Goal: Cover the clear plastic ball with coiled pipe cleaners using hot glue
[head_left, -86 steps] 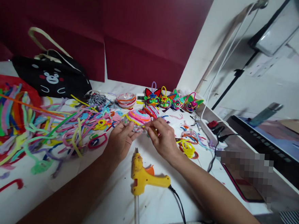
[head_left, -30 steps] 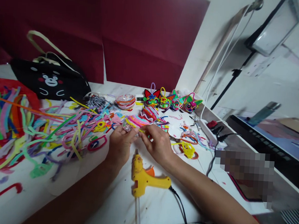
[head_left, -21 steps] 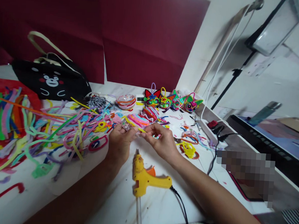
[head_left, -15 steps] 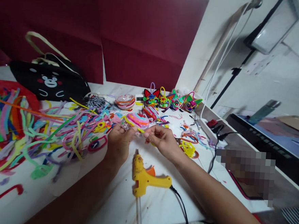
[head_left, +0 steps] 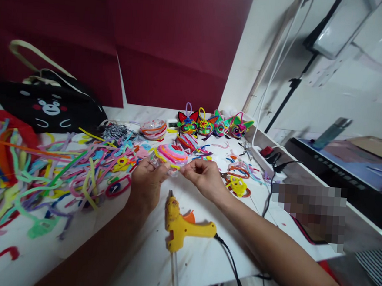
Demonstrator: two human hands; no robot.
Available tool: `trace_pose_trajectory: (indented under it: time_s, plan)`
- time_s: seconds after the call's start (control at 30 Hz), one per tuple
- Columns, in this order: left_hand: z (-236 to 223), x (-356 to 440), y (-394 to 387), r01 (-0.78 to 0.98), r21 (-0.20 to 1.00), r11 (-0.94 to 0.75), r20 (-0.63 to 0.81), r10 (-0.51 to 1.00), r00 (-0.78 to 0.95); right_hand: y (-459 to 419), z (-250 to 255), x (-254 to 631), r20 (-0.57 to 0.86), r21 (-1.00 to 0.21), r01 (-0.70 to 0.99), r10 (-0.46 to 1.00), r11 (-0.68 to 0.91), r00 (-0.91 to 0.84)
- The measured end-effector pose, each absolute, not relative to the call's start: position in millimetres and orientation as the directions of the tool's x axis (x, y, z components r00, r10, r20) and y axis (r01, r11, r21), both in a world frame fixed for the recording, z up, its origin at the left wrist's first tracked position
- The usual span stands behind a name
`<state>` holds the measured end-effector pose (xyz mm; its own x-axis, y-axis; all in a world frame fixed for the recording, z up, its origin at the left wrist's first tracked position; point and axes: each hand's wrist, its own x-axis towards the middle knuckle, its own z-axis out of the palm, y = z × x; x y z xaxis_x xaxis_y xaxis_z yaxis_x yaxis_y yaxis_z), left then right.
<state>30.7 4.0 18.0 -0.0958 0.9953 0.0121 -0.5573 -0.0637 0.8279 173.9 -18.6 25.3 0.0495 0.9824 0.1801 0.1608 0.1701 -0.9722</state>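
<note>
My left hand (head_left: 148,180) is closed round the side of a rounded clear craft piece (head_left: 172,152) wrapped in bands of pink, orange, blue and yellow pipe cleaner. At its lower right edge, my right hand (head_left: 203,177) pinches the end of the yellow pipe cleaner (head_left: 175,166), which runs along the rim. The fingertips hide part of that end. Just below both hands a yellow hot glue gun (head_left: 185,229) lies on the white table, its nozzle pointing away from me and a clear glue stick (head_left: 174,272) in its back.
Loose pipe cleaners (head_left: 61,173) lie heaped at the left. Behind stand finished animal-head ornaments (head_left: 205,125), a banded bowl shape (head_left: 153,129) and a black bag (head_left: 49,109). Orange-handled scissors (head_left: 239,170) and a power strip (head_left: 263,163) are at the right. The glue gun's cord (head_left: 232,255) runs off the front edge.
The view has shifted slightly, so everything sits a little further left. My right fingers have moved along the yellow pipe cleaner, now closer against the craft piece's rim.
</note>
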Motion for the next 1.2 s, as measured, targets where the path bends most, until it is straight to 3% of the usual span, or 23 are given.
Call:
trace_pose_trajectory:
  time_s: [0.6,1.2]
  plan:
    - [15,30,5,-0.522,0.853,0.009,-0.011,1.0,0.0,-18,23,175,0.14,-0.965,0.236,0.986,0.116,0.088]
    - [10,29,6,-0.495,0.868,-0.045,0.044,0.999,-0.014,-20,24,172,0.126,-0.966,0.236,0.988,0.102,0.087]
